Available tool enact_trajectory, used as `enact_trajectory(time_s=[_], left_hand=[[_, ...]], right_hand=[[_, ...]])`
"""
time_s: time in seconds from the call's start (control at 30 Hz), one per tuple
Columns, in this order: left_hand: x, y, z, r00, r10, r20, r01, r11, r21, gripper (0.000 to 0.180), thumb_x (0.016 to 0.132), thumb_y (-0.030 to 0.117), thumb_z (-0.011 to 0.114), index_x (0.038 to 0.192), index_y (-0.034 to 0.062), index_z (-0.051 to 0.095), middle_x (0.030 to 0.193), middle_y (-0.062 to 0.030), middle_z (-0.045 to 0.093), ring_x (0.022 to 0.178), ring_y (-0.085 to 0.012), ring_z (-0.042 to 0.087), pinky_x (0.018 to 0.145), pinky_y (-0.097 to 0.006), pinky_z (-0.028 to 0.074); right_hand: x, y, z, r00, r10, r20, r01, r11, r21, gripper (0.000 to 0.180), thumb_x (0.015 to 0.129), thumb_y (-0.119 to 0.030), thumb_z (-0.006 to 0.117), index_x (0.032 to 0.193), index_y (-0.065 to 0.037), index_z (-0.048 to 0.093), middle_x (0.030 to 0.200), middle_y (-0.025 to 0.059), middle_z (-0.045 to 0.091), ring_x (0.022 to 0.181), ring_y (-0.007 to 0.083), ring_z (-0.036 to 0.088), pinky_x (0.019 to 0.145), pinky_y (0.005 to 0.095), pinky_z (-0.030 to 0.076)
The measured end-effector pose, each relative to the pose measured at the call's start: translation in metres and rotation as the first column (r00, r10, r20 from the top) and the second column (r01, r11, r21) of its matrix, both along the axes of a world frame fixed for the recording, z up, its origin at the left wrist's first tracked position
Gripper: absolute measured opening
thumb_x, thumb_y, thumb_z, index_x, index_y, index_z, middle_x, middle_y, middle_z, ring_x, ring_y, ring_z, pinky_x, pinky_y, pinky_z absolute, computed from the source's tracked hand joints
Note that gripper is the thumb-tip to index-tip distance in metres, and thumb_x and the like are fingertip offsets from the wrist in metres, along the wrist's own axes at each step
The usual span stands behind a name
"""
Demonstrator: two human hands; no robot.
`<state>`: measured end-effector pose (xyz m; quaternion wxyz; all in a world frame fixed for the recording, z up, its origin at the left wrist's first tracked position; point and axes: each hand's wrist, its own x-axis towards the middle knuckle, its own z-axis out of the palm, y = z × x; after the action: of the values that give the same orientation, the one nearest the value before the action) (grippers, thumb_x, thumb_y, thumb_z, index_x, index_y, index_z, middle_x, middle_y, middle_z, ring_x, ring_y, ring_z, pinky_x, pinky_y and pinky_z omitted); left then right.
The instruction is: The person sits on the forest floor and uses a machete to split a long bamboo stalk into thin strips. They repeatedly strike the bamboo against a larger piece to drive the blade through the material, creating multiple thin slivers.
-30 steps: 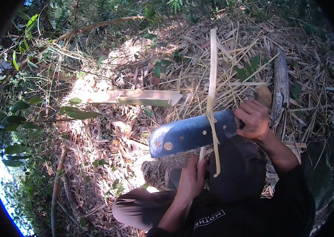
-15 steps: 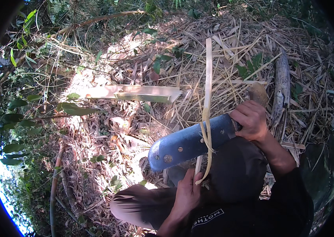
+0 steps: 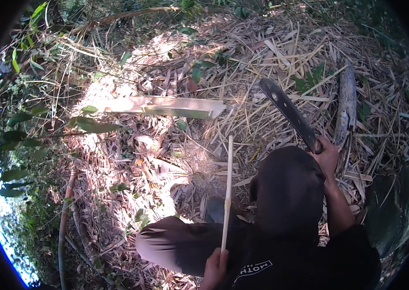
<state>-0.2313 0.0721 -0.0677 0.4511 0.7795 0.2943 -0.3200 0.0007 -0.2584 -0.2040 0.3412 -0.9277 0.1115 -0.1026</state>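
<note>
My left hand [image 3: 215,267] is closed around the lower end of a thin, pale bamboo strip [image 3: 228,193], which points away from me over my bent leg. A small node ridge shows partway along it. My right hand [image 3: 326,155] grips the handle of a machete [image 3: 289,113] on the right. Its broad dark blade has round holes, is seen nearly edge-on, and slants up to the far left. The blade is apart from the strip. My dark-trousered knee [image 3: 289,193] stands between the two hands.
Split bamboo lengths [image 3: 180,107] lie on the leaf litter ahead. Pale shavings [image 3: 282,63] are scattered beyond the machete. A weathered log [image 3: 345,104] lies on the right, beside a dark greenish surface [image 3: 393,208]. Leafy branches [image 3: 16,145] and a pole [image 3: 66,222] are on the left.
The machete has left the strip and swung away, its blade now edge-on and pointing forward. My left hand has drawn the strip nearer. The curled sliver over the blade is no longer seen there.
</note>
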Motion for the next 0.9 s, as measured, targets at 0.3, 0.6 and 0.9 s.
enact_trajectory(time_s=[0.3, 0.6, 0.9], left_hand=[[0.169, -0.023, -0.041, 0.840, -0.003, 0.543, 0.080, 0.990, -0.117, 0.035, 0.105, 0.031, 0.046, 0.091, -0.0008, 0.052, 0.062, -0.0080, 0.048, 0.057, -0.0176, 0.047, 0.055, -0.036, 0.040], [0.206, -0.066, -0.057, 0.797, -0.114, 0.593, 0.201, 0.976, -0.083, 0.038, 0.104, 0.029, 0.046, 0.106, -0.0067, 0.058, 0.080, -0.0221, 0.060, 0.077, -0.0347, 0.060, 0.075, -0.043, 0.046], [0.151, -0.053, -0.034, 0.882, -0.166, 0.442, 0.238, 0.964, -0.114, 0.027, 0.103, 0.024, 0.049, 0.102, -0.0023, 0.056, 0.069, -0.0139, 0.056, 0.064, -0.0175, 0.054, 0.059, -0.034, 0.043]], right_hand=[[0.041, 0.036, 0.058, 0.797, 0.548, 0.255, -0.497, 0.834, -0.240, 0.033, 0.060, -0.031, 0.077, 0.074, -0.005, 0.060, 0.065, 0.0102, 0.057, 0.060, 0.0318, 0.059, 0.055, 0.0421, 0.044], [0.048, 0.025, 0.064, 0.732, 0.659, 0.175, -0.598, 0.744, -0.300, 0.038, 0.051, -0.029, 0.075, 0.079, -0.008, 0.059, 0.073, 0.0079, 0.060, 0.068, 0.0306, 0.061, 0.060, 0.0413, 0.047], [0.048, 0.018, 0.066, 0.781, 0.609, 0.139, -0.567, 0.784, -0.252, 0.035, 0.051, -0.026, 0.076, 0.077, -0.008, 0.060, 0.073, 0.0070, 0.061, 0.069, 0.0294, 0.062, 0.062, 0.0411, 0.049]])
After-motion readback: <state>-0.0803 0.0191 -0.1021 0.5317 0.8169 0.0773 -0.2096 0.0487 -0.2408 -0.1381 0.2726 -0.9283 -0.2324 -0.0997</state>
